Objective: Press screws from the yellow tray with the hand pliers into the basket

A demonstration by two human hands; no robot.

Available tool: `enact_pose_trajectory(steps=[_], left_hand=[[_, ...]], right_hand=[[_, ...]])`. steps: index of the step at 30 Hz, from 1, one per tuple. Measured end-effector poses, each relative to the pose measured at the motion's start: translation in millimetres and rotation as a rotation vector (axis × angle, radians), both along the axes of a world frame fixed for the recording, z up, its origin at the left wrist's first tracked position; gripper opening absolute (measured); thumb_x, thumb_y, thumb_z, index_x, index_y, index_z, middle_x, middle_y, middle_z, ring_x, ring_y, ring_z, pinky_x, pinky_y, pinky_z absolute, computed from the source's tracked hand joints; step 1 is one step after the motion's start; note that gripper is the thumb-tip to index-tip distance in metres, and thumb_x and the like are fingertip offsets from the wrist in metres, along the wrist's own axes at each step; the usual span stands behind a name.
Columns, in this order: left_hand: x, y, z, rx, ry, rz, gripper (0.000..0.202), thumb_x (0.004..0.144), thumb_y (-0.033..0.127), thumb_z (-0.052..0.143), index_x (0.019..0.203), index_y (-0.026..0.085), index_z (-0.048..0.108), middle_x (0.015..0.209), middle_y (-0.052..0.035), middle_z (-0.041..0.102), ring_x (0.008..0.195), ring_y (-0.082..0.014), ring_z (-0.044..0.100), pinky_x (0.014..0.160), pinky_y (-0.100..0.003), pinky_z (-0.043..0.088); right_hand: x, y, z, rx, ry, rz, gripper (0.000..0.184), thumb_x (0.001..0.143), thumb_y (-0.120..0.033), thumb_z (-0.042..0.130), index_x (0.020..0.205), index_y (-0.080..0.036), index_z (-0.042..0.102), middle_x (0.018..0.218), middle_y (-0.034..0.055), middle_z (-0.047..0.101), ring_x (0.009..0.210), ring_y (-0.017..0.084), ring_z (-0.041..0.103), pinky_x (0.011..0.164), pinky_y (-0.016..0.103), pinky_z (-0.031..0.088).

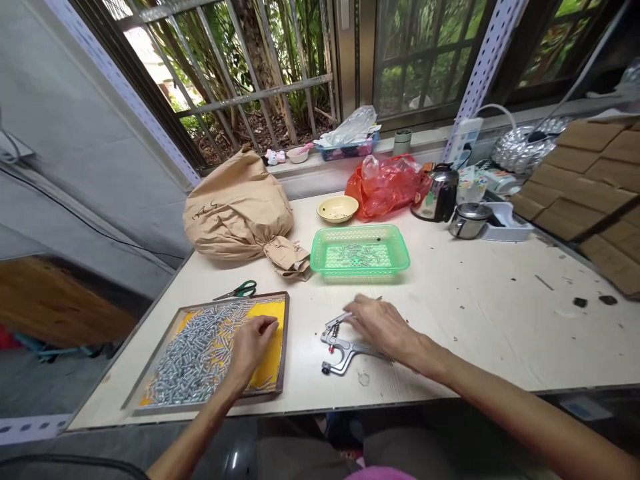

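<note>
My left hand rests on the right side of a framed yellow tray, fingers curled among its pile of several small metal pieces; whether it pinches one is hidden. My right hand lies over the handles of a metal hand press tool flat on the white table, fingers bent around its upper handle.
A green plastic basket holding more metal pieces sits behind the tool. Green-handled scissors lie above the tray. A tied brown paper sack, a yellow bowl, a red bag, a kettle and cardboard sheets line the back and right.
</note>
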State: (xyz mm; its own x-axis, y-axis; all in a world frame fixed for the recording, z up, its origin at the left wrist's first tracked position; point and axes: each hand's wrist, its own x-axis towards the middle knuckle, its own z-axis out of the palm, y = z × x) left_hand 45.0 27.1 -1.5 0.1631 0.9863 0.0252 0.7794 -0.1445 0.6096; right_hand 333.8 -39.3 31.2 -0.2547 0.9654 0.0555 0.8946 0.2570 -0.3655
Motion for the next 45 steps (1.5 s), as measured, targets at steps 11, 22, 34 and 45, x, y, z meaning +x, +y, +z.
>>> enact_pose_trajectory(steps=[11, 22, 34, 45], left_hand=[[84, -53, -13.8, -0.673, -0.311, 0.014, 0.037, 0.064, 0.046, 0.071, 0.070, 0.010, 0.066, 0.040, 0.0065, 0.040, 0.037, -0.0046, 0.030, 0.038, -0.020, 0.018], [90, -47, -17.6, -0.785, -0.203, -0.037, 0.039, 0.060, 0.049, 0.075, 0.060, 0.012, 0.063, 0.036, 0.0060, 0.041, 0.034, -0.0044, 0.027, 0.039, -0.023, 0.015], [94, -37, -14.1, -0.904, -0.124, -0.015, 0.037, 0.058, 0.045, 0.078, 0.057, 0.013, 0.059, 0.036, 0.0070, 0.041, 0.033, -0.0038, 0.026, 0.038, -0.022, 0.016], [90, -46, -9.4, -0.907, -0.125, -0.037, 0.038, 0.060, 0.047, 0.076, 0.059, 0.013, 0.059, 0.041, 0.0056, 0.046, 0.035, -0.0052, 0.037, 0.040, -0.021, 0.028]], right_hand=[[10, -53, -43.7, -0.255, -0.196, -0.002, 0.019, 0.096, -0.018, 0.037, 0.098, -0.017, 0.056, 0.100, 0.0071, 0.059, 0.085, 0.017, 0.058, 0.061, 0.026, 0.034], [13, -60, -45.8, -0.198, -0.214, 0.012, 0.022, 0.095, -0.014, 0.034, 0.099, -0.018, 0.056, 0.099, 0.0074, 0.057, 0.082, 0.017, 0.056, 0.057, 0.028, 0.029], [13, -62, -57.7, -0.148, -0.169, 0.004, 0.022, 0.093, -0.013, 0.035, 0.100, -0.019, 0.054, 0.100, 0.0082, 0.055, 0.086, 0.019, 0.053, 0.059, 0.029, 0.028], [8, -66, -54.7, -0.137, -0.181, 0.000, 0.025, 0.091, -0.007, 0.034, 0.100, -0.019, 0.054, 0.101, 0.0091, 0.055, 0.088, 0.019, 0.052, 0.063, 0.029, 0.033]])
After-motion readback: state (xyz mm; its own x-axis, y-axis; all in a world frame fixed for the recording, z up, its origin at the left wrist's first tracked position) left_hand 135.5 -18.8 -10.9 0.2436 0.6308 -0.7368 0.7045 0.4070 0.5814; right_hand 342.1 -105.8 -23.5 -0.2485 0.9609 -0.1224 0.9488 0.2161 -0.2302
